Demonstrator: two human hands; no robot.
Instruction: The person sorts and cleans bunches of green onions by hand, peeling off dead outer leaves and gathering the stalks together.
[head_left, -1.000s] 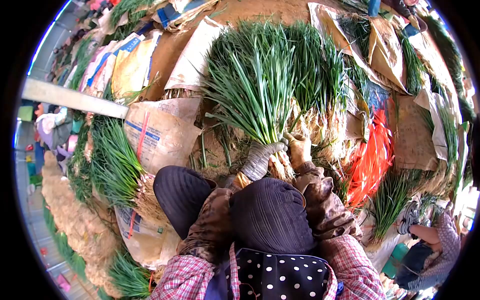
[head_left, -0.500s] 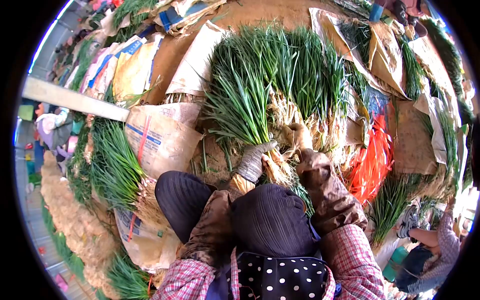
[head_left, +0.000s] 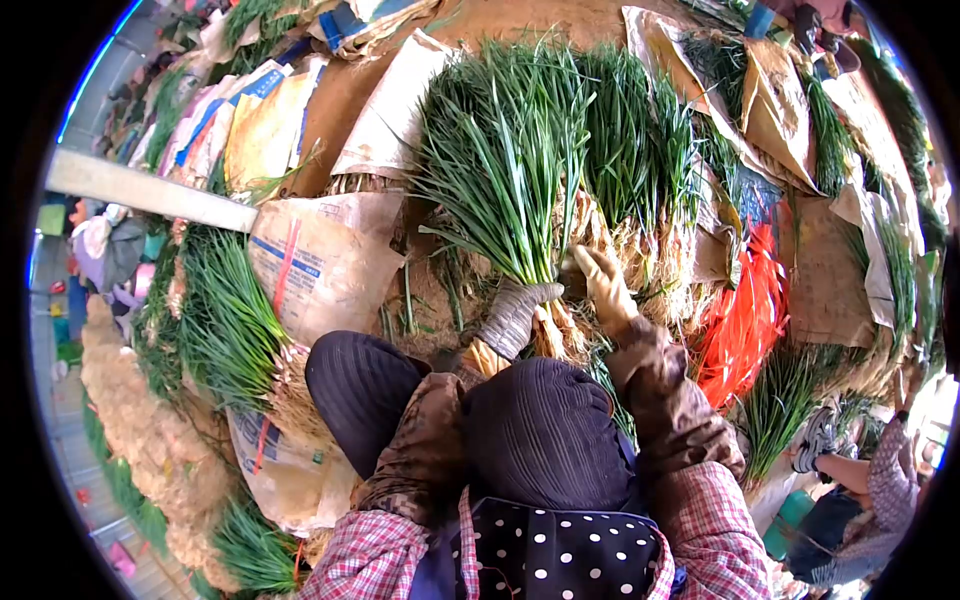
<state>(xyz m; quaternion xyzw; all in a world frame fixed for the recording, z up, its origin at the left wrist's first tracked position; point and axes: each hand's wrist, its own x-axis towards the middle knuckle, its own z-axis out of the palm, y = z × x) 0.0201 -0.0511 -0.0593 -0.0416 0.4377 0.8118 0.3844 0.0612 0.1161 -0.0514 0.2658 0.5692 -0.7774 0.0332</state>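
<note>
A printed tan paper sack [head_left: 318, 262] is lying on the ground beside a loose pile of green chives [head_left: 228, 322]; a heap of bright orange plastic ties [head_left: 742, 318] is sitting at the right, near a smaller sheaf of green chives [head_left: 782, 398]; a pale wooden beam [head_left: 150, 190] is running across the left; brown crumpled paper sheets [head_left: 772, 100] are lying at the upper right.

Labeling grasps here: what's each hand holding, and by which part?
Left hand grips a bunch of green shoots around its base, just above the roots. Right hand reaches into the neighbouring bunches near their bases; whether it grips anything cannot be told.
</note>
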